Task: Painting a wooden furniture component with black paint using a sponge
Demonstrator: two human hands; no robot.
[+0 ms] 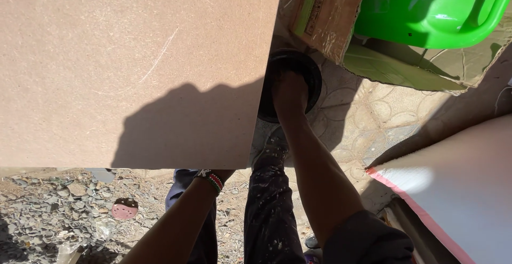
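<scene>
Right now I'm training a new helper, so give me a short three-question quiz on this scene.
1. True or false: the right hand reaches into a round black tub.
2. Which colour is the plastic chair at the top right: A red, B green, C blue?
3. What is worn on the left wrist, by the near edge of the brown board?

Key: 1 true. 2 B. 3 a beaded bracelet; the left hand itself is hidden under the board.
</scene>
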